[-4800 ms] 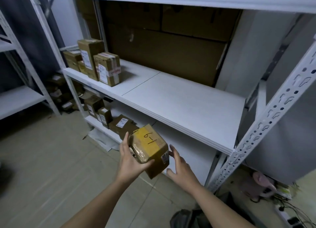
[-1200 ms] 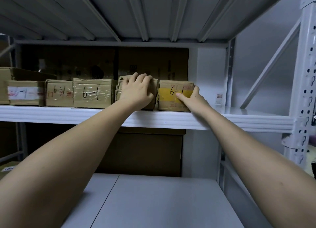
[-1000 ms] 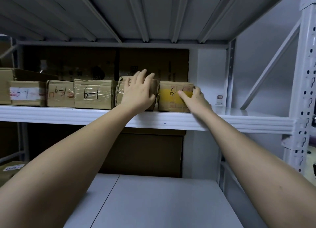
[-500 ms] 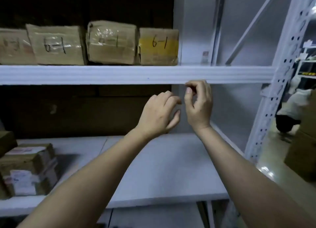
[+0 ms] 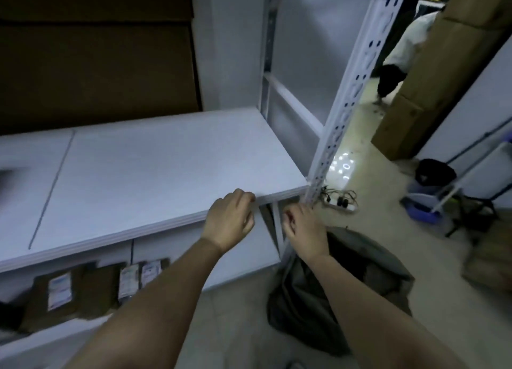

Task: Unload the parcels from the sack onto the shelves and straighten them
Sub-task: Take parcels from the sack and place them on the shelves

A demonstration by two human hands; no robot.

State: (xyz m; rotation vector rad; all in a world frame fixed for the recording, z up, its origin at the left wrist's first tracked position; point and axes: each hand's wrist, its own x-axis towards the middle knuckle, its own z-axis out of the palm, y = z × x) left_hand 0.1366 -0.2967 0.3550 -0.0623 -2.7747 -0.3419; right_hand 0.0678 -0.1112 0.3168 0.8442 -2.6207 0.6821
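A dark grey sack [image 5: 340,291] stands open on the floor at the foot of the white shelf upright, brown parcels dimly visible inside. My left hand [image 5: 230,219] hovers in front of the middle shelf's front edge, fingers curled, holding nothing. My right hand [image 5: 303,227] hangs just above the sack's mouth, fingers loosely curled and empty. The white middle shelf [image 5: 155,175] is bare where I see it. Several brown parcels with white labels [image 5: 83,288] lie on the bottom shelf at the lower left.
A perforated white upright [image 5: 349,91] rises right of the shelf. A power strip with cables [image 5: 339,201] lies on the floor behind it. Tall cardboard boxes [image 5: 440,72] stand at the right, a person bends behind them, and a blue bin with a frame [image 5: 432,199] sits beyond.
My view dropped from the top shelf with its row of 6-1 parcels down to the middle shelf and sack. Both hands left the parcels and came down, empty, toward the sack.
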